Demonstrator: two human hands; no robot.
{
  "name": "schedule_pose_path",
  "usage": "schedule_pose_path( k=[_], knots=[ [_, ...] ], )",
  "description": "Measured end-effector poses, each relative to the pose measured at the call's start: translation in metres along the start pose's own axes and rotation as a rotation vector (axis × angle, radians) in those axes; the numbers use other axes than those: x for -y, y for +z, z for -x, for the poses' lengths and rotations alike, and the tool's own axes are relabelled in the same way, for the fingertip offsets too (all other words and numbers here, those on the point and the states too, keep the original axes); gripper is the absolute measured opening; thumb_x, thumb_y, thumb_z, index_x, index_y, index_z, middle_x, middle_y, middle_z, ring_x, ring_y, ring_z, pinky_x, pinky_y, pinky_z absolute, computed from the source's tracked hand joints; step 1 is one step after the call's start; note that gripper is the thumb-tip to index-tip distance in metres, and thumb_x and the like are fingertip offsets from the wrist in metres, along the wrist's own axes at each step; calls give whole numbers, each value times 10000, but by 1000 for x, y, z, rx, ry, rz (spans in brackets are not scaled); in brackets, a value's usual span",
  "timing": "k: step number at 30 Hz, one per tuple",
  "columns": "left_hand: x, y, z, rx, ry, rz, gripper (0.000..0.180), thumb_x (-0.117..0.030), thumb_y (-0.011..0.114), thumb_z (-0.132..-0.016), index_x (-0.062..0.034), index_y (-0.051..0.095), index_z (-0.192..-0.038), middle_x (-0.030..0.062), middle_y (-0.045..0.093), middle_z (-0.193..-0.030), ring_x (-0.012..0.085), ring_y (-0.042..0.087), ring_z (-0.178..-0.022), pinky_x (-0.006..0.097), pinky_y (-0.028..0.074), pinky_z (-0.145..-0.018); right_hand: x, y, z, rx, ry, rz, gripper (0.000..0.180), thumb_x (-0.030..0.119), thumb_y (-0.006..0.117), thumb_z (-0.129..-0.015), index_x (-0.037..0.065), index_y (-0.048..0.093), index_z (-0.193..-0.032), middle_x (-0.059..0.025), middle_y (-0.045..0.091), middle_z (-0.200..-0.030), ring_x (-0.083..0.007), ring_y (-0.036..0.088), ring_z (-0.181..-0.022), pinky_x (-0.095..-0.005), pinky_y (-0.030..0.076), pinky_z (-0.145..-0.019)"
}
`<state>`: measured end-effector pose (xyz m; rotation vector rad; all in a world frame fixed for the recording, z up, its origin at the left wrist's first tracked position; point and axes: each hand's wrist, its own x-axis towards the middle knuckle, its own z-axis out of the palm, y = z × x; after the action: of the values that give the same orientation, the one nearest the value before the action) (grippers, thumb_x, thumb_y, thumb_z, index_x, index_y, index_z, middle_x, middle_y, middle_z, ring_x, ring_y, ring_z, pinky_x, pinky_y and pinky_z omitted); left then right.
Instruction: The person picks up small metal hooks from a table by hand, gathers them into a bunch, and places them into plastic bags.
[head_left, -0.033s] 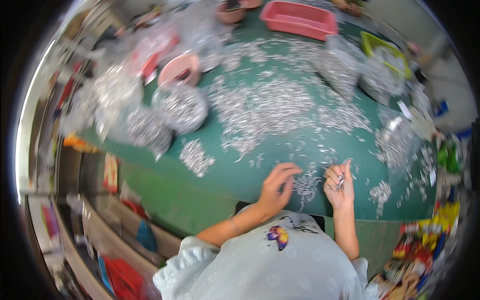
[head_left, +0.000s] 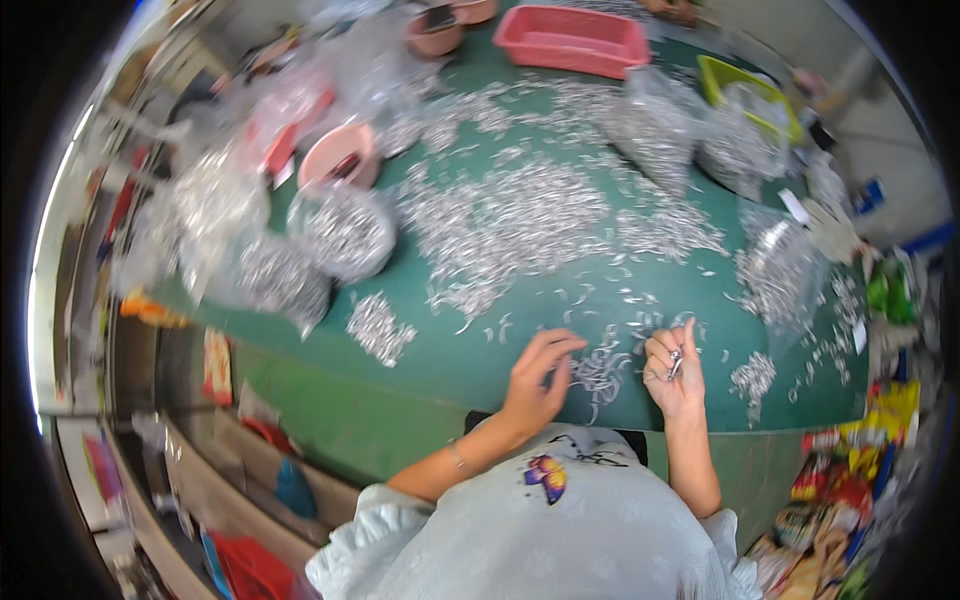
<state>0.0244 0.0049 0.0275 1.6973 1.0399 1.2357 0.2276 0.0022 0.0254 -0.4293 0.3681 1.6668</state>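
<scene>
My left hand (head_left: 540,380) hovers at the near edge of the green table (head_left: 460,385), its fingers bent and the thumb apart, with nothing visible between them. Just to its right lies a small loose heap of curved silver pieces (head_left: 600,372). My right hand (head_left: 677,370) is on the other side of that heap, palm turned up and fingers curled over a few silver pieces (head_left: 675,364), its thumb sticking up. Farther back, a wide spread of the same silver pieces (head_left: 520,215) covers the table's middle.
Smaller piles (head_left: 380,328) sit left and right. Clear bags of silver pieces (head_left: 655,135) stand around the table. A pink bowl (head_left: 345,155), a pink tub (head_left: 572,42) and a yellow-green basket (head_left: 720,75) stand farther back. Colourful packets (head_left: 850,470) lie at lower right.
The whole view has shifted slightly, with the table sliding left in it. My left hand has drawn a little left from the small heap. My right hand still holds its silver pieces.
</scene>
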Motion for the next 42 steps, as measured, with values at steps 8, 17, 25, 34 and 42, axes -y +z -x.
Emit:
schedule_pose_path(
  k=[8,17,25,34,42],
  knots=[
    [-33,49,-134,364,344,-217,301,68,501,-764,-7,538,-1053,179,550,-1043,351,539,-957,359,425,-838,68,-11,19,1,-169,116,355,406,423,-891,125,393,-677,-1,338,-605,-104,312,-479,-209,221,-352],
    [-25,184,-364,552,911,-555,270,14,502,-705,-3,579,-963,164,597,-936,332,545,-934,369,407,-869,145,84,-16,35,-389,355,350,397,399,-909,107,388,-714,-5,353,-630,-91,305,-476,-197,225,-356],
    [-2,182,-387,780,795,-781,250,96,487,-596,27,612,-802,168,612,-858,326,578,-841,394,449,-772,244,182,-112,100,-718,795,329,367,447,-903,77,435,-749,3,405,-633,-73,348,-479,-189,261,-397],
    [-2,185,-414,572,628,-732,369,62,587,-644,13,570,-1009,181,564,-1047,358,562,-870,410,459,-743,258,166,-191,-5,-1293,2216,301,198,648,-736,-4,549,-937,-159,545,-881,-306,535,-809,-362,437,-738],
    [-3,204,-432,656,746,-897,274,-6,561,-695,-29,608,-964,115,572,-1005,328,574,-858,396,475,-697,279,190,-159,19,-1053,2390,229,-19,553,-728,-12,576,-955,-179,572,-998,-326,528,-975,-366,409,-853]
  ],
)
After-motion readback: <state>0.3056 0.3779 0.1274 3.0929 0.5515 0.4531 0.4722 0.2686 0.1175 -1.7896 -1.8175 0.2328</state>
